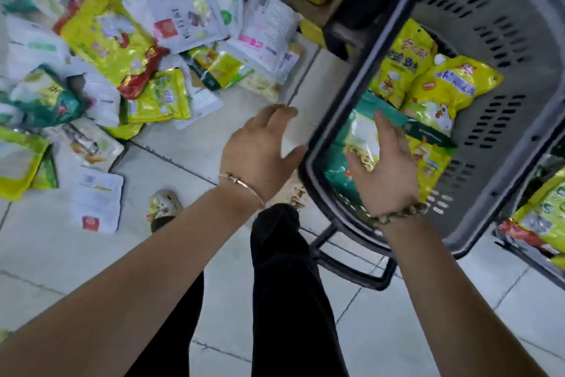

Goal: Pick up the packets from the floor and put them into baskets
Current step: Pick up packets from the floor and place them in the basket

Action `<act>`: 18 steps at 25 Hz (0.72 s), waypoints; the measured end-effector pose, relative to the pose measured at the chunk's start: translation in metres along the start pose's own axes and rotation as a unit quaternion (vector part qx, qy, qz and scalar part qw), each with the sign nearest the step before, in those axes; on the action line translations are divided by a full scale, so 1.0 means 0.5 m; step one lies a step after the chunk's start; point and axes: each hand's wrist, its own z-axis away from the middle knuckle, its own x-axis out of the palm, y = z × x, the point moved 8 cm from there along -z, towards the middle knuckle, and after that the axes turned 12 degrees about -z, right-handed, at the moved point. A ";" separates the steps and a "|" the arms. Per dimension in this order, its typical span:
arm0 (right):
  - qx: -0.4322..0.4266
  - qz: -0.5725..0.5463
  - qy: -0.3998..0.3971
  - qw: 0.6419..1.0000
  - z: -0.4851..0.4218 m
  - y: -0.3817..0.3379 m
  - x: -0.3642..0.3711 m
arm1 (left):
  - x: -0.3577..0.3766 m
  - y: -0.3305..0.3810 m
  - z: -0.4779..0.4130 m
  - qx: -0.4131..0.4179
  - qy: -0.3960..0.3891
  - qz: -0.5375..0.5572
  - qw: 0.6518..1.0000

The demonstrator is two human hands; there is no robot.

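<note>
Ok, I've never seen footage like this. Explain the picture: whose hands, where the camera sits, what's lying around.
There is no machine: a person wears a camera on the head, looking down at their own bare arms. The left hand is open above the tiled floor, the right hand open above a grey basket. Neither holds anything. Yellow packets already lie in the basket; a pile of packets lies on the floor at the left.
</note>
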 end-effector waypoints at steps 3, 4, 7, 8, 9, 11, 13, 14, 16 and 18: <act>-0.055 -0.001 -0.023 0.998 0.012 -0.137 0.082 | -0.053 -0.172 0.077 -0.086 0.023 0.005 0.996; -0.070 0.001 -0.045 0.997 0.017 -0.186 0.127 | -0.070 -0.237 0.108 -0.118 0.030 0.006 0.993; -0.112 0.051 -0.129 0.984 0.047 -0.318 0.276 | -0.105 -0.411 0.202 -0.197 0.046 0.008 0.979; -0.137 0.062 -0.156 0.976 0.064 -0.361 0.327 | -0.114 -0.462 0.234 -0.216 0.050 0.008 0.975; -0.164 0.070 -0.185 0.966 0.085 -0.409 0.386 | -0.123 -0.519 0.272 -0.235 0.054 0.007 0.970; -0.204 0.101 -0.238 0.944 0.130 -0.483 0.492 | -0.133 -0.618 0.339 -0.263 0.057 -0.004 0.963; -0.230 0.142 -0.281 0.921 0.174 -0.537 0.590 | -0.133 -0.712 0.400 -0.294 0.043 -0.010 0.955; -0.240 0.164 -0.300 0.909 0.197 -0.561 0.642 | -0.130 -0.761 0.432 -0.312 0.035 -0.010 0.949; -0.246 0.193 -0.328 0.891 0.234 -0.592 0.722 | -0.117 -0.837 0.479 -0.338 0.020 -0.013 0.941; -0.244 0.201 -0.357 0.879 0.265 -0.611 0.796 | -0.097 -0.900 0.512 -0.357 0.008 -0.016 0.934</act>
